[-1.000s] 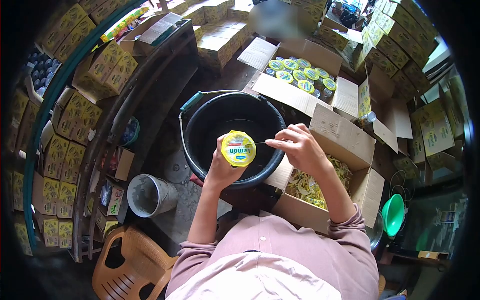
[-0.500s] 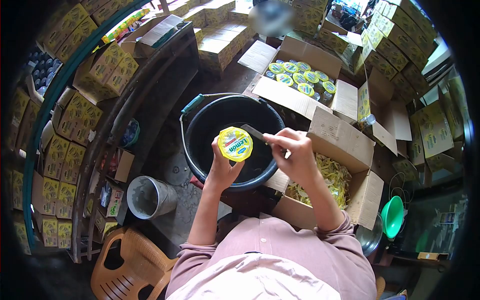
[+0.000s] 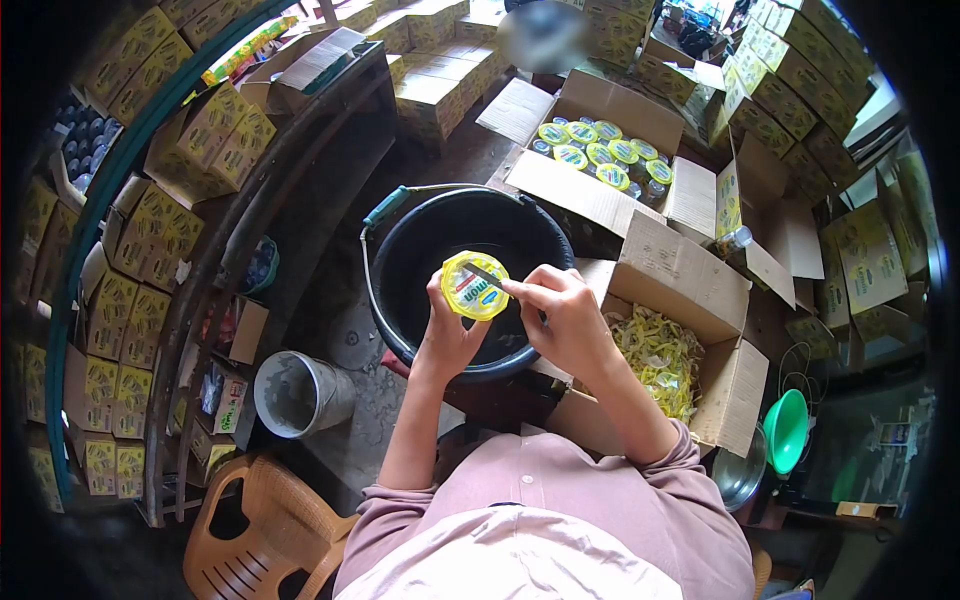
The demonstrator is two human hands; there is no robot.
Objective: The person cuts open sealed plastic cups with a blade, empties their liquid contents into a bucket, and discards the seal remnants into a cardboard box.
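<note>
A round cup with a yellow, lemon-labelled lid (image 3: pixel 462 301) is gripped from below and the side by my left hand (image 3: pixel 446 348). My right hand (image 3: pixel 568 318) pinches a thin, dark-bladed knife (image 3: pixel 484 273), its blade lying across the top of the lid. Both hands are over a black bucket (image 3: pixel 412 240) with a wire handle and a teal grip. Dark liquid seems to lie inside the bucket. To the right of my right hand, an open cardboard box (image 3: pixel 680 262) holds a heap of yellow strips (image 3: pixel 655 365).
Beyond the bucket, an open carton (image 3: pixel 628 108) contains several yellow-lidded cups (image 3: pixel 600 154). A grey pail (image 3: pixel 325 395) and a brown plastic chair (image 3: pixel 270 520) stand to the left. A green bowl (image 3: pixel 787 432) is at the right. Stacked cartons (image 3: pixel 150 235) line the left-hand shelves.
My right hand has moved left toward the cup, bringing the knife blade from beside the lid onto its top. My left hand and the cup have barely shifted.
</note>
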